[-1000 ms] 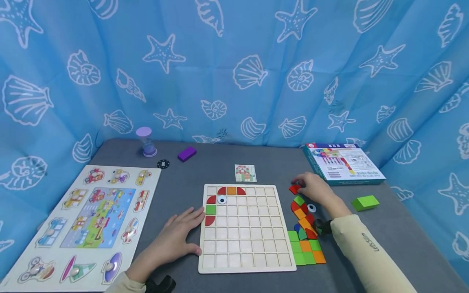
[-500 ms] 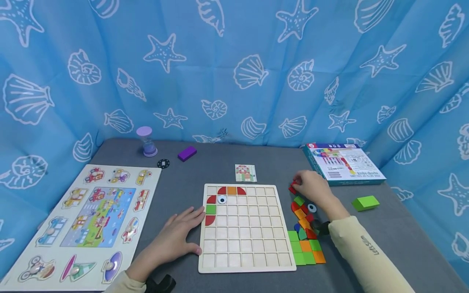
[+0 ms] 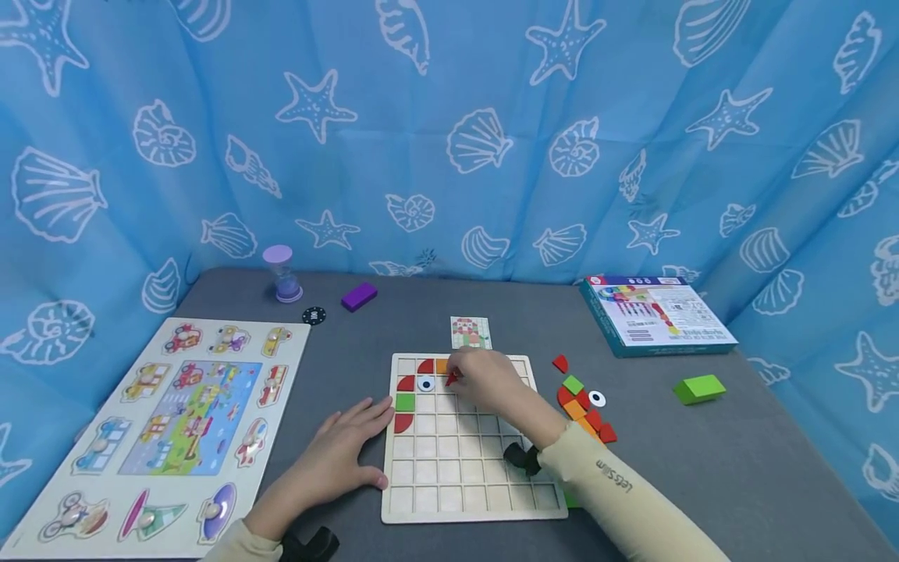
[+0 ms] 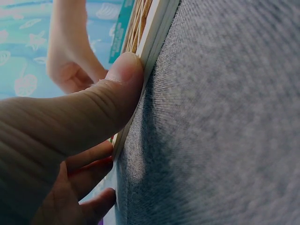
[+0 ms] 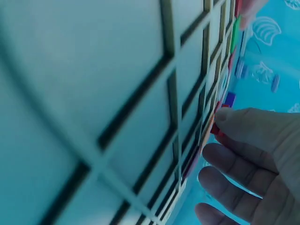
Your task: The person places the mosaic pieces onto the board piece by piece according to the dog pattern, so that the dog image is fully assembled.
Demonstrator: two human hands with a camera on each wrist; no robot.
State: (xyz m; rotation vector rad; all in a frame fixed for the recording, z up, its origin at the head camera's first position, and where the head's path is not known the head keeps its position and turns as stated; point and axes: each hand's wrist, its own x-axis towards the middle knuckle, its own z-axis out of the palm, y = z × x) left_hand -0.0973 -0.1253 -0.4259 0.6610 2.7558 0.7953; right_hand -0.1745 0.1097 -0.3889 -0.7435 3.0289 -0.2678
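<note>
Pinched btwn thumb and fingertip of the R hand [image 3: 485, 380], over the upper part of a gridded wooden board [image 3: 474, 517]: a small red piece [image 3: 452, 380], near an orange square [image 3: 442, 366] and R of an eye disc [image 3: 425, 383]; partly hidden, so hard to tell exact shape or if touching the board. If setting into a cell, prob. best to square up w/ the grid first, lower flat, press lightly, and avoid nudging the orange square. Along the board's L edge, w/ fingers outstretched and thumb against the rim: the L hand [image 3: 344, 445], gripping nothing, well placed to steady w/ light pressure. Beyond the far edge, a small picture card [image 3: 470, 332], handy for checking posn. To the R, loose red, orange + green pieces [image 3: 574, 409] w/ a loose eye disc [image 3: 597, 399]; further out, a flat box [image 3: 656, 316] and a green block [image 3: 700, 389]. To the L, a vehicle puzzle board [image 3: 298, 336]. At back, a blue seashell curtain [image 3: 421, 179]
</note>
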